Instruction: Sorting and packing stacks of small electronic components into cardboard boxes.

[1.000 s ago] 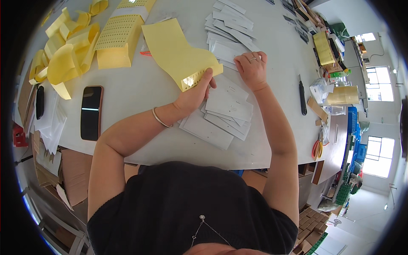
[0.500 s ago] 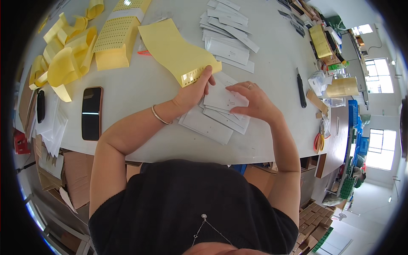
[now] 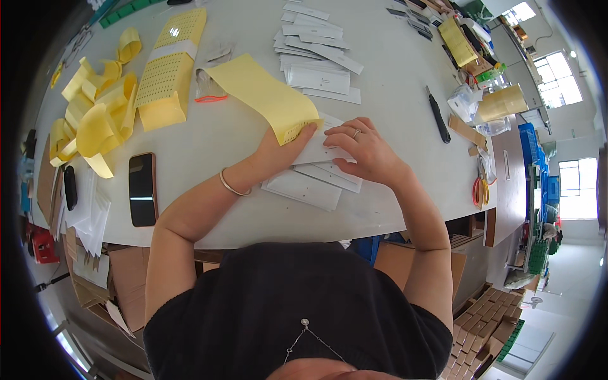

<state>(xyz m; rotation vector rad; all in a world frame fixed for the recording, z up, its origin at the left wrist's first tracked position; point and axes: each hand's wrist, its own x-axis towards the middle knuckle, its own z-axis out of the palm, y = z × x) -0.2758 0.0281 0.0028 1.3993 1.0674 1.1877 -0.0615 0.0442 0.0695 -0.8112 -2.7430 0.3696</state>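
Observation:
My left hand (image 3: 278,155) pinches the near end of a long yellow sticker strip (image 3: 266,95) that curls away across the white table (image 3: 380,76). My right hand (image 3: 364,149), a ring on one finger, lies flat with fingers spread on the top white card (image 3: 320,152) of a fanned pile of white cards (image 3: 304,187) before me. Thumb and fingers of both hands meet over that top card. A thin bracelet circles my left wrist.
Farther back lies another spread of white cards (image 3: 316,60). To the left are a yellow dotted sticker block (image 3: 168,69), curled yellow backing strips (image 3: 95,117) and a black phone (image 3: 142,188). A black tool (image 3: 438,114), orange scissors (image 3: 479,190) and tape rolls (image 3: 500,101) sit right.
My right hand has come back from the far cards to the near pile and now presses on the top card. My left hand kept the yellow strip's end.

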